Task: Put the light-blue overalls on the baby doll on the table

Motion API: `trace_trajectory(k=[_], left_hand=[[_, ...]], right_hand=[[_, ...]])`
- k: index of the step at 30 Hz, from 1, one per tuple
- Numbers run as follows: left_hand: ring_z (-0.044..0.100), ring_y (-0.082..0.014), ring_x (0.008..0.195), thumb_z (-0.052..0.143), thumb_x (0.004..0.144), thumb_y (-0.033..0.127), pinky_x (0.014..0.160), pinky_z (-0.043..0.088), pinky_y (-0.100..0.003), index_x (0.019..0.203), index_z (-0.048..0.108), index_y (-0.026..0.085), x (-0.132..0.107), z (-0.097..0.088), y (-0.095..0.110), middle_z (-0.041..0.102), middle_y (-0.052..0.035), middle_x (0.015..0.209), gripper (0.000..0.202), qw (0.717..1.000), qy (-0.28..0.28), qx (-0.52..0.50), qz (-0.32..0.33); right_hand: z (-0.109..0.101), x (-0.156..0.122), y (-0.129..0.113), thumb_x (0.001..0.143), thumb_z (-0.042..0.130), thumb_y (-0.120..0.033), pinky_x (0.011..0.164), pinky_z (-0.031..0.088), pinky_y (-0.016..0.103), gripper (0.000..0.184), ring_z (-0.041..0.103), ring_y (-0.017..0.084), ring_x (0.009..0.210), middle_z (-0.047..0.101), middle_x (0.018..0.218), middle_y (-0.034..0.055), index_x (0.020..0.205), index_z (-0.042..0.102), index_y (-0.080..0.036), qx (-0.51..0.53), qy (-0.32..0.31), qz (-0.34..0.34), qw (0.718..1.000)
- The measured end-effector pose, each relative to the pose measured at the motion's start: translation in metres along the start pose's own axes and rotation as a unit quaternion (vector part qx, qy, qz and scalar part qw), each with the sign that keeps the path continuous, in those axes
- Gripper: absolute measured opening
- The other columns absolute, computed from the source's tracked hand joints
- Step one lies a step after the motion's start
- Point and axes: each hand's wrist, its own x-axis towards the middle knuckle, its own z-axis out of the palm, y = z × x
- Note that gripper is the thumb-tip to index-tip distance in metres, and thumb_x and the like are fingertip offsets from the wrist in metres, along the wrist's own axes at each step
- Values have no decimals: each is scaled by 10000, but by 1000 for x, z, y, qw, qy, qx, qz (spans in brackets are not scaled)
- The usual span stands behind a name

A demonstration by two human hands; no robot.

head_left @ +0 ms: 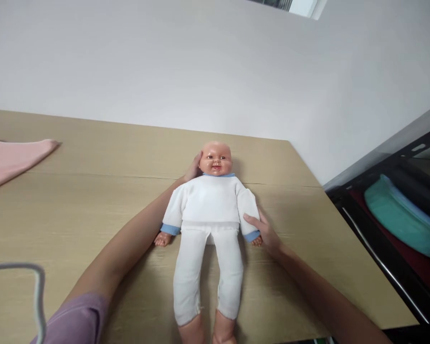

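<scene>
A baby doll (210, 205) lies face up on the wooden table, its head toward the wall and its feet toward me. It wears a white top and white trousers with blue trim at the collar and cuffs. My left hand (194, 168) is at the left side of the doll's head, its fingers mostly hidden behind the head and shoulder. My right hand (267, 231) grips the doll's sleeved arm on the right, thumb lying over the sleeve and the other fingers hidden beneath.
Pink cloth (14, 157) lies on the table (103, 200) at the left. A grey cable (39, 291) curves in at the lower left. Beyond the right table edge, a black rack (383, 253) holds a teal item (401, 220). A pale wall (157, 62) stands behind.
</scene>
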Motion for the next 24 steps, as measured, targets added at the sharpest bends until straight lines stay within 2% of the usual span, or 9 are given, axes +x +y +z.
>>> trace_trajectory(k=[1,3,7,12,17,24], left_hand=[[559,-447,1587,621,886,937,1391,382,-573,1485,750,191,2,-2,2,798,-123,1464,965,1000,-3,3,1],[540,-452,1601,618,891,939,1385,392,-580,1484,751,175,5,-5,6,792,-132,1471,976,1000,-10,2,5],[529,-445,1612,560,933,945,1384,394,-587,1513,732,159,7,-9,12,777,-146,1492,992,1000,-19,0,0],[536,-456,1605,523,959,943,1391,374,-613,1499,741,149,6,-14,12,765,-173,1504,984,999,-36,8,-38],[537,-442,1606,572,996,861,1406,363,-581,1458,766,165,6,-20,15,755,-154,1523,858,997,-35,14,-61],[560,-411,1593,598,1050,763,1371,442,-543,1484,744,162,-2,-19,21,714,-154,1577,755,995,-63,-7,-71]], right_hand=[[1,-3,-1,933,817,-546,1134,625,485,630,752,347,1334,802,1437,95,1467,673,-245,-6,-3,-5,1000],[1,-7,-2,969,773,-550,1223,565,529,684,699,360,1424,743,1541,103,1563,609,-253,-33,-7,-17,999],[0,-9,1,1044,682,-565,1189,583,528,701,673,364,1447,676,1619,135,1648,523,-246,-178,15,-89,980],[-3,-7,12,1096,603,-567,1195,554,530,560,672,356,1413,715,1518,153,1550,602,-238,-315,58,-148,936],[-3,-7,15,1097,590,-576,1142,571,538,549,709,357,1305,743,1424,164,1521,608,-227,-341,77,-154,924],[-5,-6,16,1099,595,-568,1172,559,548,576,693,351,1336,720,1467,156,1569,580,-236,-335,72,-145,928]])
